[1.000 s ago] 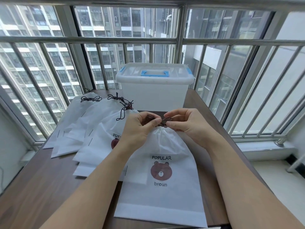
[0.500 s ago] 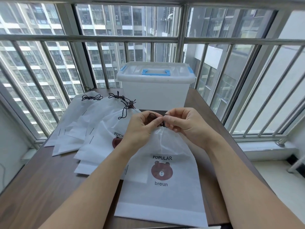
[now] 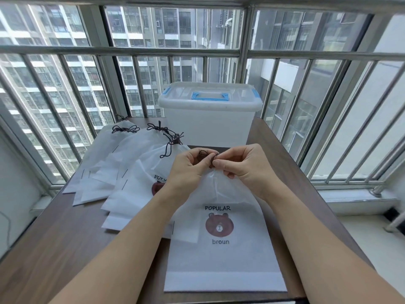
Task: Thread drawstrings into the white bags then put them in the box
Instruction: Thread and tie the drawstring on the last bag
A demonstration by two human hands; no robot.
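A white bag [image 3: 223, 255] printed with a brown bear and the words POPULAR and broun lies flat in front of me. Its neck is gathered between my hands. My left hand [image 3: 188, 170] and my right hand [image 3: 243, 167] meet above that neck, and both pinch the dark drawstring [image 3: 207, 155]. A loop of the cord shows between my fingertips. The white plastic box [image 3: 208, 121] with a blue handle stands behind, its lid on.
Several more white bags [image 3: 131, 172] with dark drawstrings lie fanned out to the left on the brown table [image 3: 54, 242]. Metal railings and window glass enclose the far side and both flanks. The table's right edge runs close to my right forearm.
My hands have drawn closer together at the bag's neck, and the cord between them is shorter. The bag has stayed flat in place.
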